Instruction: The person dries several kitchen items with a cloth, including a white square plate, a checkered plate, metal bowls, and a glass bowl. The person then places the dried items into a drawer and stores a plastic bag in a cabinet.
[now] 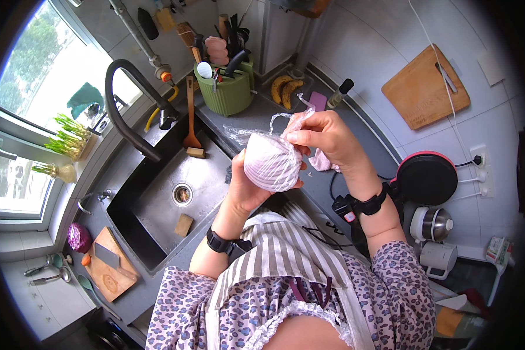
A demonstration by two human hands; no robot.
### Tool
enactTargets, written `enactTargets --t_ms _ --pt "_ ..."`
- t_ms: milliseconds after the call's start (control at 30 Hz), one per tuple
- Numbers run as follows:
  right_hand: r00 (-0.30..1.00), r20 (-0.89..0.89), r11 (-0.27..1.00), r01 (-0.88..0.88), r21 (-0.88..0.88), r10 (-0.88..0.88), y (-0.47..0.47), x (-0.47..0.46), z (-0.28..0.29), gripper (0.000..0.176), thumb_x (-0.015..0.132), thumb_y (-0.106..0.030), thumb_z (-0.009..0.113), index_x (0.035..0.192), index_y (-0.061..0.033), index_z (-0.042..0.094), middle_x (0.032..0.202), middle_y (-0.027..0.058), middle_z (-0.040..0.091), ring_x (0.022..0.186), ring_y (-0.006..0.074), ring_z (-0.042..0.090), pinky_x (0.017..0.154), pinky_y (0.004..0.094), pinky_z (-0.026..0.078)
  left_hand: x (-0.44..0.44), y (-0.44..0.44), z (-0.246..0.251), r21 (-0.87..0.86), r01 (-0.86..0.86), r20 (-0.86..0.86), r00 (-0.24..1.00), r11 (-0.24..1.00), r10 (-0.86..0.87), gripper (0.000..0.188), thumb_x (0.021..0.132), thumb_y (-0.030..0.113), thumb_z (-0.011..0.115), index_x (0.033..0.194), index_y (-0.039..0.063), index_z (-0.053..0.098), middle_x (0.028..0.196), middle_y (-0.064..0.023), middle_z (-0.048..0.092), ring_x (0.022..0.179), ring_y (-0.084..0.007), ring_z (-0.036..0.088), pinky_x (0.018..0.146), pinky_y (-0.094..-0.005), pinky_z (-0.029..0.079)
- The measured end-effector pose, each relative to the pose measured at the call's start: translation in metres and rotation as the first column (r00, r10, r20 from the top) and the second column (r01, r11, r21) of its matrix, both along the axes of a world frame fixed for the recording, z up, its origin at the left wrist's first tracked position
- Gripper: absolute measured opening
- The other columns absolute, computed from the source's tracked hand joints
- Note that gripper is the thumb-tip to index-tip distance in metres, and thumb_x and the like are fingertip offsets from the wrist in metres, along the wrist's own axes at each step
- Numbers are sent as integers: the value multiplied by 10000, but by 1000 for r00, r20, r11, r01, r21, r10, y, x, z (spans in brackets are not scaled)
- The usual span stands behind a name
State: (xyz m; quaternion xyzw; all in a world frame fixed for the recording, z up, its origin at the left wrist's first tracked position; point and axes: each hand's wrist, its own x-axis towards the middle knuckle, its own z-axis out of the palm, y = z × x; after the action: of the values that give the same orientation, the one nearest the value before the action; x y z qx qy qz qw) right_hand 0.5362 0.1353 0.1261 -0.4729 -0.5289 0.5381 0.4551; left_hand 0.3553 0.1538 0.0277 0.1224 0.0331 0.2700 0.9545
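Note:
My left hand cups a rounded, pale pink-white bundle wrapped tightly in clear plastic film, held above the counter edge beside the sink. My right hand pinches the gathered plastic at the bundle's upper right, and loose ends of it stick out above the fingers. What is inside the wrapping cannot be told. A crumpled pink cloth lies on the counter just below my right hand.
Left of my hands is a steel sink with a black faucet and a wooden spatula. A cleaver lies on a cutting board. Bananas and a green utensil holder stand behind; a black pan is right.

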Motion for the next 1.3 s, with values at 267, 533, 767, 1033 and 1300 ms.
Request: enactTargets --t_ms 267,533,767,1033,1300 --pt "987 -96 983 141 114 -130 -5 79 -35 309 962 -258 511 1007 -6 684 814 62 667 660 103 593 598 212 484 -7 10 -8 -92 22 126 992 996 -10 1085 714 596 697 1473 27 169 1155 -195 552 1072 -387 537 859 -565 462" --pt "773 573 886 434 -162 -274 -59 185 -220 382 816 -173 668 1192 -118 635 1093 123 671 939 176 644 831 285 509 -61 29 -26 5 -137 16 990 991 137 1000 783 649 532 1480 25 175 1042 -175 598 950 -323 576 733 -486 488" --pt "155 986 891 454 -22 -54 -85 157 -303 524 707 -267 705 1215 -237 581 1323 134 447 1146 393 476 959 473 435 -141 11 -27 130 -412 -210 877 902 432 993 829 632 501 1495 24 84 921 -103 586 743 -226 514 649 -436 473" --pt "569 711 687 708 -166 -414 -43 205 -296 223 794 -105 556 993 -79 653 821 143 665 776 266 657 718 385 536 -188 -29 -40 135 -488 -99 859 862 502 914 861 615 464 1515 120 62 908 -102 550 706 -212 468 720 -428 407" --pt "679 338 692 715 -101 -652 -38 217 -257 273 910 -198 512 1015 13 649 964 112 676 860 209 647 744 336 518 -190 -37 -31 237 -559 -270 748 795 606 813 922 387 524 1513 114 39 774 -50 460 628 -169 432 591 -390 480"
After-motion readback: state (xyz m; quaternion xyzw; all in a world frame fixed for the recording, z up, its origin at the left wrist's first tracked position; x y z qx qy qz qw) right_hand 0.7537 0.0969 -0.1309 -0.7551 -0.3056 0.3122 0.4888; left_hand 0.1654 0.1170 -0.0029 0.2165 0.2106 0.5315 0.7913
